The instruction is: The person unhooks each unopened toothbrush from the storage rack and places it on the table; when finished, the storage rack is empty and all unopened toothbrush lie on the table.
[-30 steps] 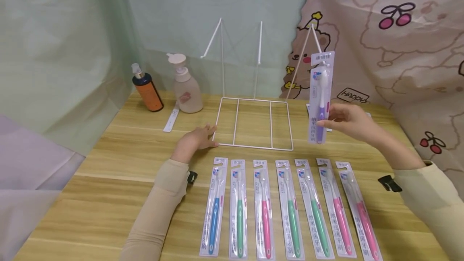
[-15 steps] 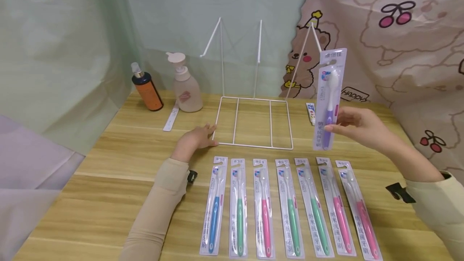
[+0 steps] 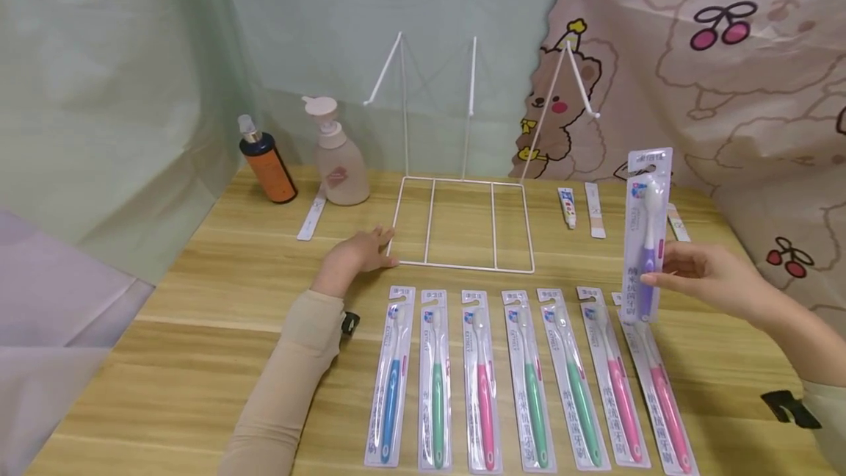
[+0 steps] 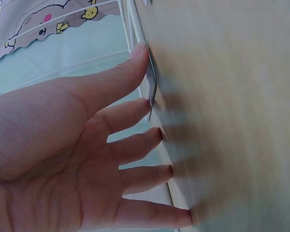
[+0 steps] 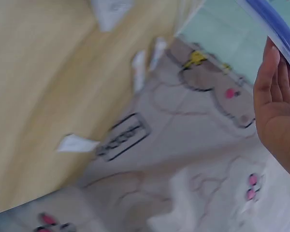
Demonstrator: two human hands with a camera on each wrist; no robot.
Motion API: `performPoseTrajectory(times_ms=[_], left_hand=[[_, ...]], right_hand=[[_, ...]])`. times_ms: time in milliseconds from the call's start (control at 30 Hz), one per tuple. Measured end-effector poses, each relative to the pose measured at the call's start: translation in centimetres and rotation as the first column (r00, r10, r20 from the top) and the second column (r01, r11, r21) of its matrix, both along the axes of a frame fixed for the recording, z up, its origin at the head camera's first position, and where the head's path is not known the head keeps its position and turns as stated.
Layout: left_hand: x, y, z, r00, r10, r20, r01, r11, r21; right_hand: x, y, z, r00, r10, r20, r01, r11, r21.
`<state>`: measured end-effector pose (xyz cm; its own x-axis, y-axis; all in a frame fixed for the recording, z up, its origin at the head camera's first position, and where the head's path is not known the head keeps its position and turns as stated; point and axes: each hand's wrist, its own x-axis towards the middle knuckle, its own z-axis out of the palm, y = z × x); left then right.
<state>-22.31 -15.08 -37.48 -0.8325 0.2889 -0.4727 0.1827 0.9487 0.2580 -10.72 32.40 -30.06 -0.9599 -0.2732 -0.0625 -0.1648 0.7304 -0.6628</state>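
Note:
My right hand [image 3: 710, 278] pinches a packaged toothbrush [image 3: 649, 233] with a purple handle by its lower part, thumb in front. The pack stands nearly upright in the air, overlapping the top of the rightmost pink toothbrush pack [image 3: 667, 410] in the head view. In the right wrist view its purple handle [image 5: 275, 21] shows at the top right corner. My left hand [image 3: 357, 254] rests at the front left corner of a white wire rack [image 3: 456, 266]. Its straight fingers touch the tabletop, and the thumb [image 4: 130, 72] lies against the rack's wire. The rack has three upright arms with bare hooks.
Several toothbrush packs lie in a row before the rack, from a blue one [image 3: 390, 388] to pink ones. A pump bottle [image 3: 340, 164] and an orange spray bottle [image 3: 269, 167] stand back left. A small toothpaste tube [image 3: 567, 208] and white strips [image 3: 595, 210] lie back right.
My right hand has drawn the purple toothbrush pack away from the rack's right hook, moving right and down toward the front. My left hand has stayed at the rack's corner.

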Motion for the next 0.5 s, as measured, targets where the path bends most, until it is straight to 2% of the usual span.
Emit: performPoseTrajectory(times_ms=[300, 500], left_hand=[[0.0, -0.3, 0.2, 1.000, 0.001, -0.006, -0.001, 1.000, -0.005], [0.0, -0.1, 0.0, 1.000, 0.003, 0.002, -0.003, 1.000, 0.000]], right_hand=[[2.1, 4.2, -2.5, 0.985, -0.097, 0.145, 0.082, 0.991, 0.107], [3.3, 7.2, -3.9, 0.953, -0.082, 0.291, 0.013, 0.973, 0.232]])
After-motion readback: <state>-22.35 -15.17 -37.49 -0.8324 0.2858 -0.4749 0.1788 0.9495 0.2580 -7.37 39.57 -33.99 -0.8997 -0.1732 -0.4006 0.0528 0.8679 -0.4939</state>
